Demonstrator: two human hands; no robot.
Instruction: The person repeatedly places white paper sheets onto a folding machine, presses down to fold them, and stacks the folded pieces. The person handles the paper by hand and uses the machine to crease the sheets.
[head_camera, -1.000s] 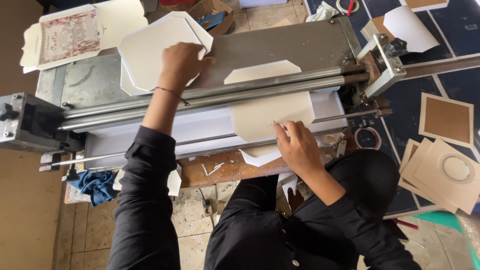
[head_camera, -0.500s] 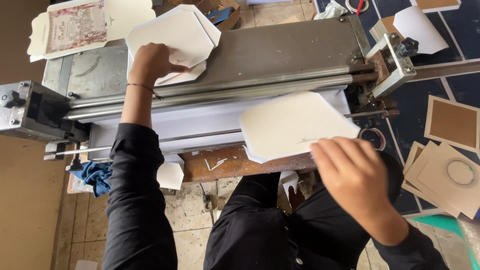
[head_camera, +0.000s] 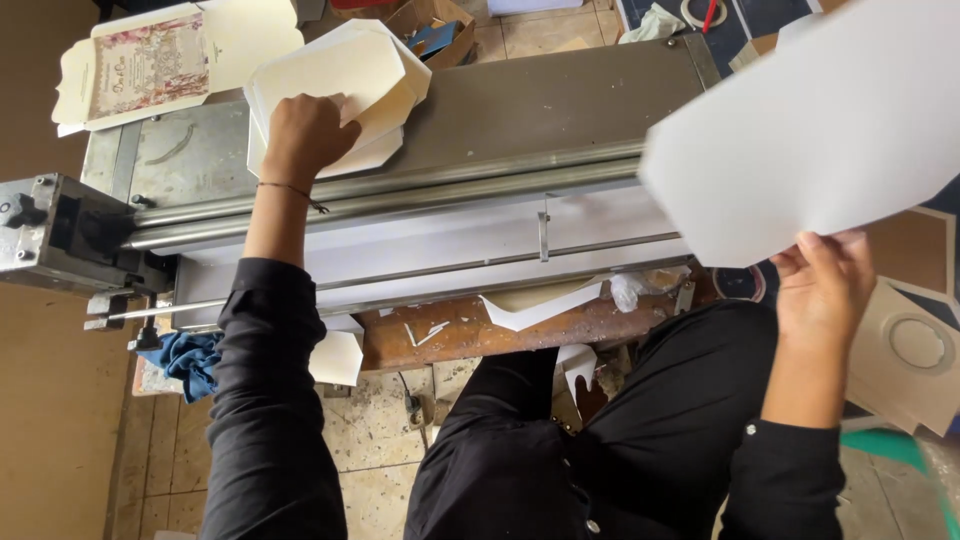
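White card sheet (head_camera: 810, 130), corners clipped, pinched by right hand (head_camera: 825, 290); left hand (head_camera: 305, 135) grips stacked sheets (head_camera: 330, 90).

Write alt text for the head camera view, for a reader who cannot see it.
Seen from above, a person in black sleeves holds a large white cut card up in the right hand, while the left hand rests on a stack of white cards lying on a grey metal roller machine. Paper offcuts lie along its near edge.
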